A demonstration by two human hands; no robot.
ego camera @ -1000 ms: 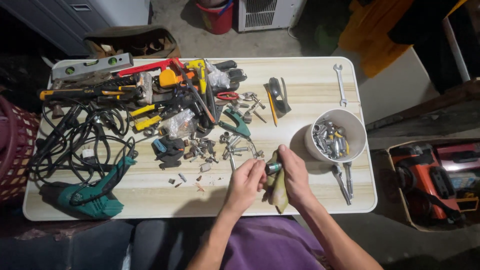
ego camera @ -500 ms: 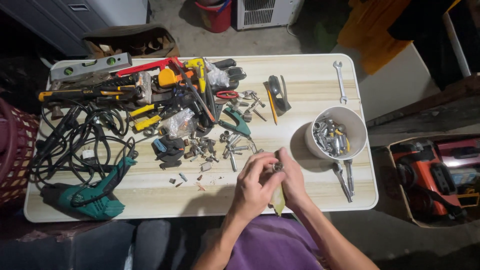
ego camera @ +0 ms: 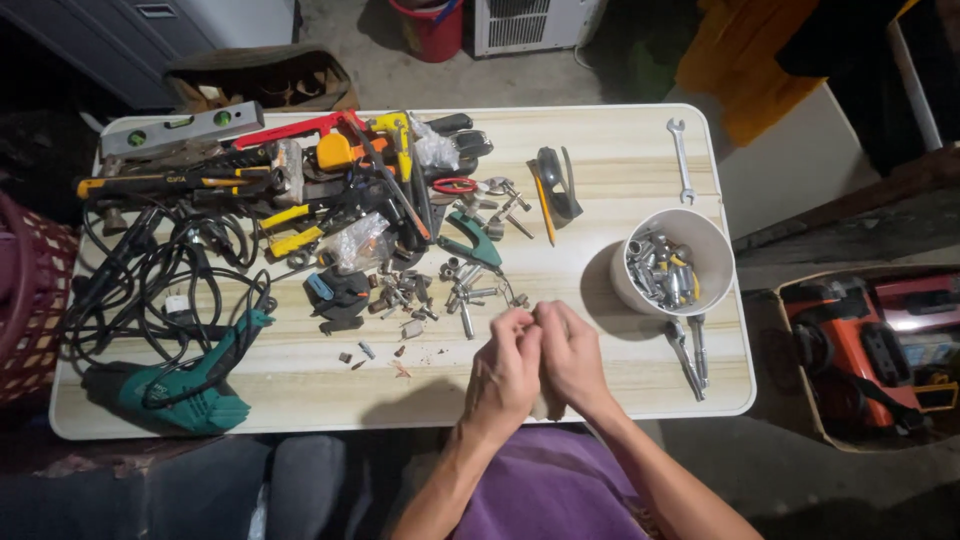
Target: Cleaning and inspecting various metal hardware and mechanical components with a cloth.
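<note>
My left hand and my right hand are pressed together, fingers closed, above the front edge of the pale wooden table. A strip of yellowish rag shows below my palms. The small metal socket wrapped in it is hidden by my fingers. A white bucket holding several metal sockets stands just right of my hands. Loose sockets and bits lie scattered to their left.
Pliers lie below the bucket and a wrench lies at the back right. A heap of hand tools, black cables and a green drill fill the left half. A cardboard box with an orange tool sits on the right.
My hands have closed over the socket and rag, which showed between my fingers a second ago. They have drawn closer together and turned, so only a bit of rag shows.
</note>
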